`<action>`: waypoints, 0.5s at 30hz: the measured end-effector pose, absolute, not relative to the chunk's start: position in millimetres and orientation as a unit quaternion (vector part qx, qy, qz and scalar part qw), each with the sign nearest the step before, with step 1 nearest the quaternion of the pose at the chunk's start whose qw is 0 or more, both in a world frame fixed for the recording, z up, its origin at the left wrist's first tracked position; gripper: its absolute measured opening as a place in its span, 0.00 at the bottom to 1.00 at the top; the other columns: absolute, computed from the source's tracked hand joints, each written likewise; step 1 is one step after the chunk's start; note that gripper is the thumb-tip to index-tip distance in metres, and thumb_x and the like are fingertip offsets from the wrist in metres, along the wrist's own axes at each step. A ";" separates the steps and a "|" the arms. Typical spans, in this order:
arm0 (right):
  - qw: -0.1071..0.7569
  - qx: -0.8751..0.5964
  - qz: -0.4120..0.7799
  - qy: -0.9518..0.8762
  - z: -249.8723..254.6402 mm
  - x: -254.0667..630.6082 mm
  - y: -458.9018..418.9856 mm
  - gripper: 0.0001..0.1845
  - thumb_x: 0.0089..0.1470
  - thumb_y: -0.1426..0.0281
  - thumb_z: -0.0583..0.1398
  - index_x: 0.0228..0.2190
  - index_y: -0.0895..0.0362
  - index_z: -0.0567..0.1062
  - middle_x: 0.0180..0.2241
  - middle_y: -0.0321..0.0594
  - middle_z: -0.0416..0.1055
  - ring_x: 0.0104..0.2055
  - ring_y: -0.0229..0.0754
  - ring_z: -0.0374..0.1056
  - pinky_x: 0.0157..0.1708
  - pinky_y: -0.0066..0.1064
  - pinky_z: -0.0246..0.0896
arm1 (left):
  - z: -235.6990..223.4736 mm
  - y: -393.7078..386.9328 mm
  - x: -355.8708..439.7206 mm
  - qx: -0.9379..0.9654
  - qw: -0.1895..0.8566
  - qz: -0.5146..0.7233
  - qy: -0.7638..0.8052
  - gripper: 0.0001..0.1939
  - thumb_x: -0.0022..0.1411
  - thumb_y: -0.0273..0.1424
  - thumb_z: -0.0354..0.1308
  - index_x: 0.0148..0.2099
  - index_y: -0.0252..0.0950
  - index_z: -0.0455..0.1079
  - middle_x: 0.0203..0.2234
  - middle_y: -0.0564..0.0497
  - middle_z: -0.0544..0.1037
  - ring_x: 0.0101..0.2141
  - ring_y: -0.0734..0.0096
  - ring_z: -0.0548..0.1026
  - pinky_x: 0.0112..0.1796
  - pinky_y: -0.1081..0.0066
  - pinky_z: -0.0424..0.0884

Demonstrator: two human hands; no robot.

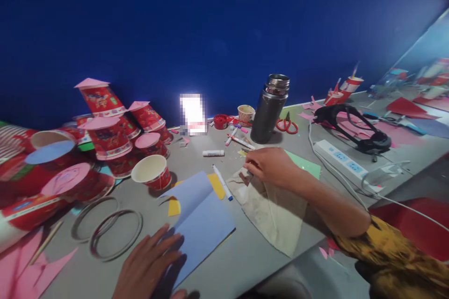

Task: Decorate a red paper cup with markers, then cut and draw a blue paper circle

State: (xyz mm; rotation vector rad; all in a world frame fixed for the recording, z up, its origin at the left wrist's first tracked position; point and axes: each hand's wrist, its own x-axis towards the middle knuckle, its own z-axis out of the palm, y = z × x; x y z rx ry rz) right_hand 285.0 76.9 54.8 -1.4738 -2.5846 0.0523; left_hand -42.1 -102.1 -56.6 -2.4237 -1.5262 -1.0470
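My left hand (149, 266) lies flat with fingers spread on the near corner of a light blue paper sheet (199, 217) on the grey table (245, 252). A yellow paper piece (215, 184) pokes out from under the sheet. My right hand (271, 166) is closed in a pinch on a small dark thing I cannot make out, above the top edge of a beige cloth (271, 212). A white marker (222, 182) lies between the blue sheet and the cloth. A green paper sheet (305, 163) shows behind my right hand.
Stacked red paper cups (108, 131) with pink lids crowd the left, and one open cup (152, 173) stands upright. Two wire rings (105, 229), a steel flask (270, 107), red scissors (286, 125), a white power strip (345, 161), a black headset (361, 128) and pink paper scraps (21, 271).
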 end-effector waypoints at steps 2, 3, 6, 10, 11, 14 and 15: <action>0.063 -0.477 0.020 -0.876 51.8 278.3 73.8 0.09 0.66 0.64 0.64 0.33 0.53 0.81 0.33 0.41 0.83 0.33 0.46 0.76 0.27 0.34 0.46 | -39.5 -102.0 -42.9 -0.795 0.045 -0.331 -0.506 0.15 0.68 0.42 0.56 0.55 0.47 0.72 0.52 0.46 0.84 0.60 0.45 0.77 0.58 0.45 0.72; 0.052 -0.466 0.022 -0.883 49.7 273.8 71.6 0.10 0.66 0.64 0.64 0.33 0.53 0.81 0.32 0.41 0.83 0.32 0.45 0.76 0.27 0.34 0.44 | -30.6 -100.5 -46.1 -0.788 0.058 -0.322 -0.522 0.14 0.69 0.39 0.57 0.55 0.47 0.72 0.51 0.47 0.84 0.58 0.48 0.78 0.57 0.48 0.73; 0.054 -0.429 0.026 -0.901 42.9 260.3 66.0 0.09 0.66 0.63 0.64 0.33 0.52 0.81 0.30 0.40 0.82 0.31 0.45 0.75 0.26 0.35 0.42 | -10.2 -94.2 -65.0 -0.705 0.091 -0.286 -0.643 0.10 0.70 0.39 0.56 0.47 0.42 0.74 0.43 0.43 0.83 0.48 0.47 0.80 0.50 0.50 0.75; 0.117 -0.367 0.044 -0.922 31.9 249.1 61.3 0.09 0.67 0.65 0.62 0.34 0.53 0.80 0.30 0.38 0.81 0.31 0.44 0.74 0.28 0.35 0.47 | -5.4 -96.2 -84.0 -0.664 0.056 -0.196 -0.720 0.14 0.68 0.41 0.53 0.38 0.40 0.75 0.36 0.42 0.81 0.41 0.45 0.78 0.43 0.50 0.73; 0.126 -0.344 0.058 -0.929 27.9 247.1 59.8 0.09 0.67 0.65 0.62 0.35 0.53 0.80 0.31 0.38 0.81 0.31 0.43 0.74 0.28 0.35 0.49 | -6.9 -98.4 -84.0 -0.660 0.050 -0.187 -0.726 0.15 0.69 0.41 0.52 0.38 0.39 0.75 0.36 0.42 0.81 0.41 0.46 0.77 0.43 0.51 0.72; 0.140 -0.256 0.106 -0.951 13.1 240.3 53.3 0.06 0.67 0.65 0.63 0.38 0.54 0.80 0.36 0.40 0.82 0.37 0.45 0.75 0.33 0.35 0.57 | -12.8 -103.4 -77.4 -0.650 0.054 -0.176 -0.737 0.15 0.71 0.40 0.50 0.40 0.39 0.75 0.37 0.42 0.81 0.42 0.47 0.77 0.43 0.53 0.71; 0.146 -0.224 0.117 -0.956 7.8 237.6 50.7 0.06 0.66 0.65 0.64 0.40 0.54 0.80 0.40 0.42 0.82 0.40 0.46 0.75 0.36 0.35 0.60 | -14.5 -103.9 -74.9 -0.647 0.061 -0.174 -0.740 0.15 0.71 0.39 0.50 0.41 0.38 0.75 0.38 0.42 0.81 0.42 0.47 0.76 0.43 0.53 0.71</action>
